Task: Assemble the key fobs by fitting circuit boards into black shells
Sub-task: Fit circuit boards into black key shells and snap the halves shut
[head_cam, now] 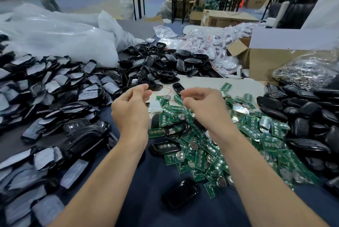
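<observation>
Hovering over stock: my left hand (131, 109) and right hand (203, 109) both loosely curled, nothing seen held. Green circuit boards (200, 155) heaped under right hand; black shells (165, 65) piled beyond. Judged step: pick-up. Next: pinch single board, take one shell, align.

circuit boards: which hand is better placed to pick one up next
Right, probably. The right hand hangs empty directly above the green circuit boards; the left hand, also empty, sits off the pile's left edge, nearer the black shells.
</observation>
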